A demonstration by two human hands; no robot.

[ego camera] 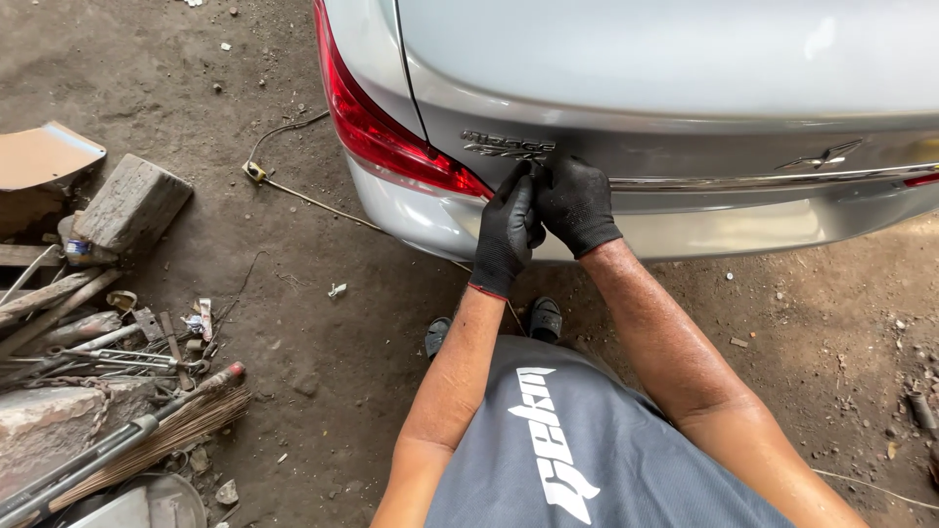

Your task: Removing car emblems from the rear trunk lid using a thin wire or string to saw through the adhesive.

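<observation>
- The chrome model badge [509, 147] sits on the silver car's boot lid [685, 59], its long axis running sideways, just right of the red tail lamp [391, 132].
- Left hand [507, 233], black-gloved, has its fingers pressed together, tips up at the badge's lower edge.
- Right hand [577, 203], gloved, touches the left; its fingers curl, and I cannot tell whether they pinch anything.
- Chrome trim strip [763, 181] runs rightward from the hands.
- Dirt floor [323, 372] lies open below the bumper [724, 230]; scrap tools [108, 362] and a broom [176, 430] lie well left.

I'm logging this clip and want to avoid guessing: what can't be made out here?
- Head view: whatever the left hand and right hand pinch on the silver car's rear; black gloves cover it, so each grip is unclear.
- The chrome emblem: too small, at a glancing angle.
- The tool pile: cut off by the left edge.
</observation>
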